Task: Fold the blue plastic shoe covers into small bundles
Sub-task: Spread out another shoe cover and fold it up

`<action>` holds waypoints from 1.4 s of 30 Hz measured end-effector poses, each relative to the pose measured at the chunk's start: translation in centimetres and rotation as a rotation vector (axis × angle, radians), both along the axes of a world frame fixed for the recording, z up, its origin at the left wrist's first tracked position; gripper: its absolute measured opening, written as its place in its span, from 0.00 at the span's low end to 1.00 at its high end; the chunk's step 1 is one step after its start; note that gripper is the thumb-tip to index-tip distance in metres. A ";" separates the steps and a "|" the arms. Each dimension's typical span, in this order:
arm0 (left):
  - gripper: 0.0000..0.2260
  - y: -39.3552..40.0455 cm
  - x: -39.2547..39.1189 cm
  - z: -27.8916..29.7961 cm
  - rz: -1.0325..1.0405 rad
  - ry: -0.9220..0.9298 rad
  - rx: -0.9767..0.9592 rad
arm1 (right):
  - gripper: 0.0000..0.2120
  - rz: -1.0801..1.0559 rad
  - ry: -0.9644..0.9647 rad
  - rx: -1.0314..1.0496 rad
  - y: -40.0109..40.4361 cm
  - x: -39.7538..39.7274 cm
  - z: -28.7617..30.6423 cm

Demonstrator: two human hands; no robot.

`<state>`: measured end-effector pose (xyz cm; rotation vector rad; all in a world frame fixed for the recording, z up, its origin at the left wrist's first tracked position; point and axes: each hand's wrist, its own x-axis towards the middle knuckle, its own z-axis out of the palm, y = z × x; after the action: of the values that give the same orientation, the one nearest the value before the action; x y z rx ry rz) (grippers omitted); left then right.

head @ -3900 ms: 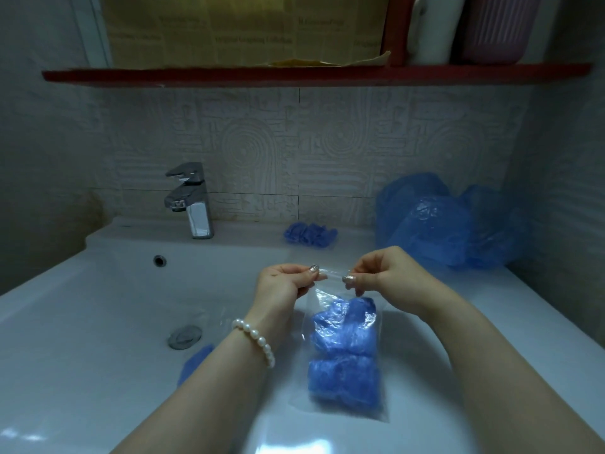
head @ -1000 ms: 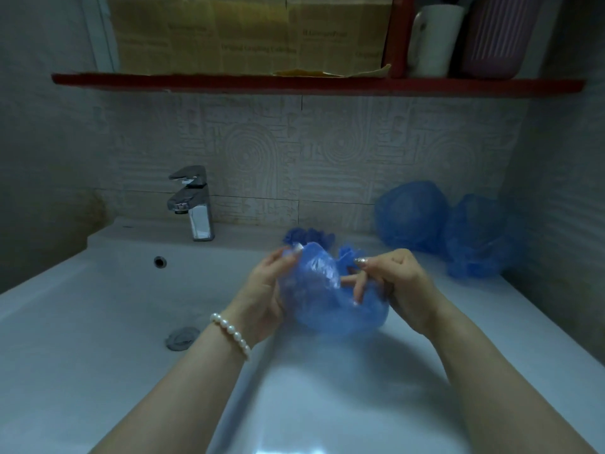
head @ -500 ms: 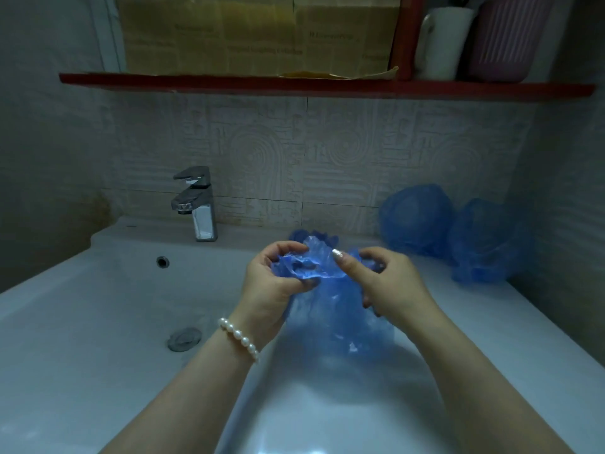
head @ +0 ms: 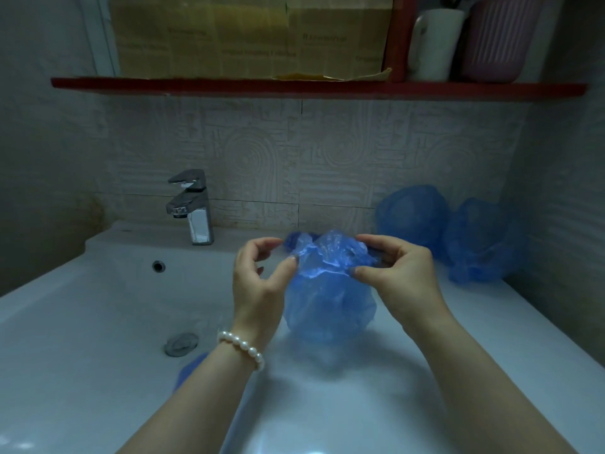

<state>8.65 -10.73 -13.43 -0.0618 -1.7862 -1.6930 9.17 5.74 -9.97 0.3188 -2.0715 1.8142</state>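
right hand (head: 397, 273) pinching shoe cover (head: 329, 290), perhaps

Bare forearms, no sleeves; a pearl bracelet (head: 241, 349) circles the left wrist.

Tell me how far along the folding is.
Done: one small bundle sits behind the hands. In hand: the right hand pinches a loose shoe cover, and the left hand touches its edge. Left: two unfolded covers by the wall.
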 end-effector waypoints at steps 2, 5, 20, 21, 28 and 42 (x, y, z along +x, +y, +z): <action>0.19 -0.3 0.0 0.1 0.050 0.020 -0.039 | 0.23 0.006 0.037 -0.007 0.0 0.1 0.0; 0.21 0.0 0.0 0.1 0.020 -0.010 -0.094 | 0.21 0.004 0.090 -0.020 -0.2 0.0 -0.1; 0.09 -1.1 -0.6 0.0 0.261 0.113 -0.215 | 0.13 -0.663 0.030 0.458 2.8 -0.9 0.2; 0.08 -1.3 -0.5 0.1 0.349 0.203 -0.271 | 0.11 -0.691 0.100 0.398 2.8 -0.8 0.3; 0.05 -2.7 -0.7 0.4 0.467 0.264 -0.393 | 0.26 -0.175 -0.171 0.260 -2.2 -2.1 -2.6; 0.04 -2.2 -1.4 -0.7 0.296 -0.060 -0.578 | 0.03 -0.490 -0.055 0.432 0.9 -4.3 -3.8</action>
<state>7.25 -12.90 -14.18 0.0034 -2.1552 -0.9488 4.88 6.61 -13.82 -0.1289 -2.3113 1.1019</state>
